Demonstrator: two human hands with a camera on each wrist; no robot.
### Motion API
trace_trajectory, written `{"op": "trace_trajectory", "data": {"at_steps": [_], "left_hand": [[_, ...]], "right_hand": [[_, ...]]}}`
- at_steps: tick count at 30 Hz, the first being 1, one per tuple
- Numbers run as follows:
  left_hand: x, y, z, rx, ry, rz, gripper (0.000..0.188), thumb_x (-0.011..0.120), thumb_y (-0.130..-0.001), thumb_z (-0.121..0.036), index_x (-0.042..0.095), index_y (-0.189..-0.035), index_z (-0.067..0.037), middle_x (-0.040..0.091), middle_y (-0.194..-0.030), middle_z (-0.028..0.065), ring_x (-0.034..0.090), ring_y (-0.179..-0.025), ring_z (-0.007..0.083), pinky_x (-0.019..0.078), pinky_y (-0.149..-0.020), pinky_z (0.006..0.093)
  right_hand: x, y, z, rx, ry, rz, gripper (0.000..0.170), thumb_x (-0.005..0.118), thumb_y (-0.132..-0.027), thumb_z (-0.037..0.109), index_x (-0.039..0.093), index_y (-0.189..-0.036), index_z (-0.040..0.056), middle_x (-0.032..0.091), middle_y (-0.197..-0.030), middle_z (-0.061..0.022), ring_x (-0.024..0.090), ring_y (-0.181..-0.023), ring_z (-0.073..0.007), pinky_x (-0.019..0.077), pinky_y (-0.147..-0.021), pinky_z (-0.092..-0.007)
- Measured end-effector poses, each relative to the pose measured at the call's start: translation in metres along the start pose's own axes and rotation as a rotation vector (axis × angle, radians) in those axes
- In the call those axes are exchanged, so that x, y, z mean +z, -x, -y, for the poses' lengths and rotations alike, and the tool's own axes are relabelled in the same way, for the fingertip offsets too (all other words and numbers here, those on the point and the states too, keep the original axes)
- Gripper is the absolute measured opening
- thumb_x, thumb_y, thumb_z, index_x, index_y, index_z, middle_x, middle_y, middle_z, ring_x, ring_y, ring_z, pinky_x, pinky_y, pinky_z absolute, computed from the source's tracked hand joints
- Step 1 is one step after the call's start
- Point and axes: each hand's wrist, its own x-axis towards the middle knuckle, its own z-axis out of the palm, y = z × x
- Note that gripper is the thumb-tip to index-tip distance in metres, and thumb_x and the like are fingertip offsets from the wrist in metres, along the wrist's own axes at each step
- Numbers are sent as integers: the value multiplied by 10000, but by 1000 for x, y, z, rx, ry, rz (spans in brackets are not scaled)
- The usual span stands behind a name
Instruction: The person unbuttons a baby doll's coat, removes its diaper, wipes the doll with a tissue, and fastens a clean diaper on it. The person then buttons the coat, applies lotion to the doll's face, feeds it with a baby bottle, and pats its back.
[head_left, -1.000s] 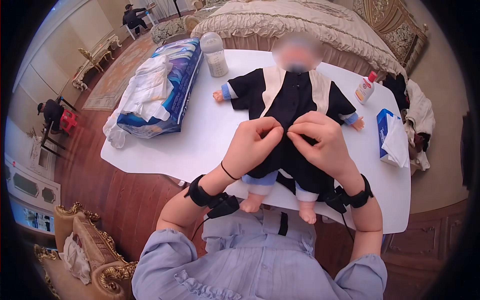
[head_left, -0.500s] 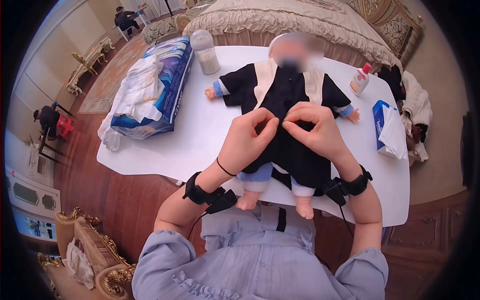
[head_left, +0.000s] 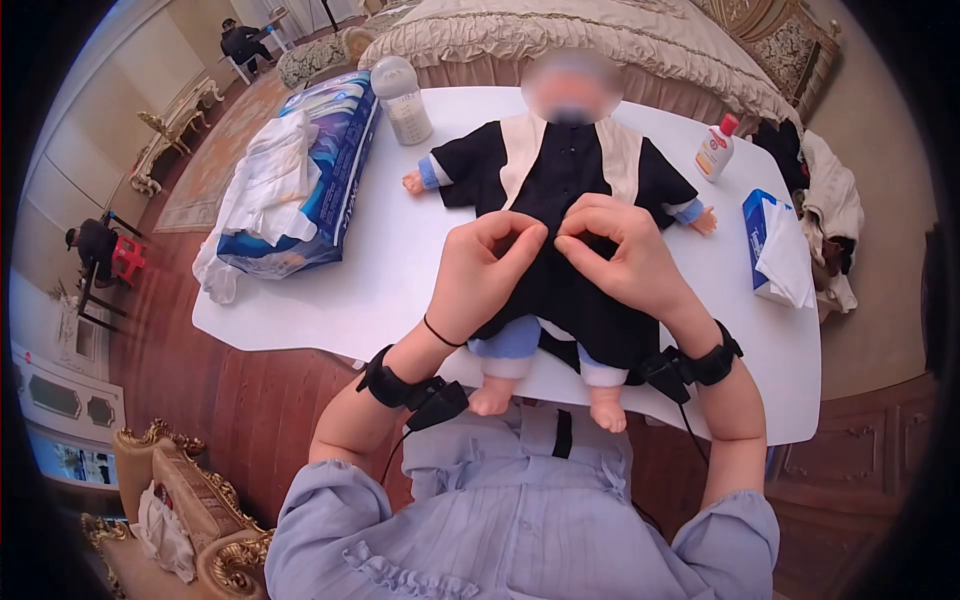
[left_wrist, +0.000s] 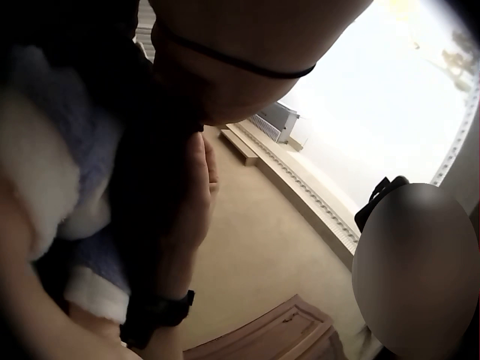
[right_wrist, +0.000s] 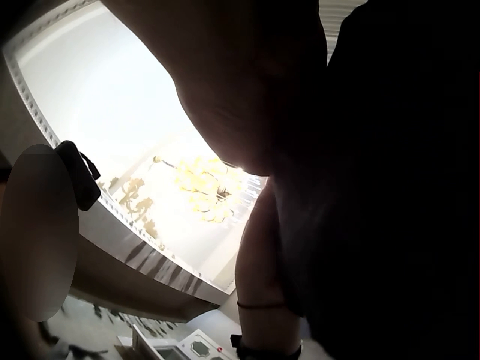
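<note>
A baby doll (head_left: 492, 396) lies on its back on the white table (head_left: 395, 235), feet toward me. Its black garment (head_left: 570, 300) has cream side panels and a line of small buttons (head_left: 569, 150) down the front, over a fluffy blue layer with white cuffs. At the front seam my left hand (head_left: 480, 270) pinches the black cloth between thumb and index finger. My right hand (head_left: 630, 258) pinches the same seam just beside it, the fingertips nearly meeting. What small part lies between the fingertips is hidden. Both wrist views show the dark cloth close up.
On the left stand a blue diaper pack (head_left: 345, 175) with white diapers (head_left: 265, 185) on top and a baby bottle (head_left: 402, 105). A red-capped lotion bottle (head_left: 715, 152) and a tissue box (head_left: 757, 235) are on the right. Behind is a bed (head_left: 560, 35).
The head view has shifted slightly, so the table and doll appear a little higher and farther left. Both hands keep pinching the garment's front seam.
</note>
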Motion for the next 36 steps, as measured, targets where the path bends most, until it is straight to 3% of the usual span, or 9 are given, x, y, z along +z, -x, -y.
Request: {"op": "trace_trajectory", "data": {"at_steps": [2,9,19,25,28,30,31,33,36], "left_hand": [[-1,-3,4,-166,168,89,174,625,-944,-148,662,-927,20,597,-763,-48,492,-695,18,387,-620,178],[5,-5,10,-219,411,93,146,600,-955,-144,613,-927,-2,517,-747,-84,435,-668,-9,336,-559,169],[-64,23,17,-55,331,-344,106,534,-998,-117,594,-1007,-29,521,-829,-71,447,-743,-12,349,-635,153],[-119,37,63,-190,219,-302,125,549,-1002,-141,596,-1017,-26,570,-847,-66,498,-749,4,394,-667,158],[-141,36,110,-191,-129,-205,130,557,-996,-135,601,-1001,-14,584,-839,-50,513,-749,22,404,-659,177],[-146,34,125,-100,-499,-230,127,592,-960,-121,593,-980,4,606,-729,60,584,-661,131,442,-606,274],[-144,30,113,-157,-683,-226,134,614,-927,-119,596,-1000,-9,631,-769,143,636,-698,278,473,-629,344],[-144,27,107,-211,-899,-152,142,621,-918,-125,602,-1004,-15,645,-802,153,637,-720,310,480,-637,354],[-135,28,93,-168,-1096,-85,169,643,-898,-141,610,-1018,-26,658,-836,154,640,-733,321,492,-643,357]], "right_hand": [[0,0,-1,-26,-1,8,73,668,-806,28,630,-829,-30,595,-770,-102,602,-724,-222,465,-631,-325],[2,-1,-4,-114,22,10,72,668,-808,11,623,-847,-30,587,-786,-102,592,-742,-221,465,-657,-317],[-86,4,14,55,265,33,125,684,-837,88,656,-850,-33,605,-716,-56,572,-663,-112,436,-578,-260],[-119,43,7,492,573,-135,132,668,-846,79,644,-884,-44,648,-696,-99,621,-639,-145,478,-607,-280],[-123,76,-19,557,684,-136,148,676,-850,104,646,-888,-35,660,-720,-141,645,-641,-196,488,-611,-308],[-127,99,-51,561,664,-156,148,675,-848,113,634,-867,-28,664,-750,-171,660,-676,-293,496,-626,-361],[-130,108,-66,561,755,-159,145,672,-847,109,627,-856,-28,664,-755,-176,654,-692,-326,498,-636,-385],[-133,114,-75,609,844,-154,137,665,-842,102,611,-839,-23,661,-807,-187,634,-774,-396,497,-682,-428],[-136,114,-71,625,1064,-55,120,663,-844,103,624,-867,-8,659,-867,-178,638,-832,-363,497,-720,-410]]}}
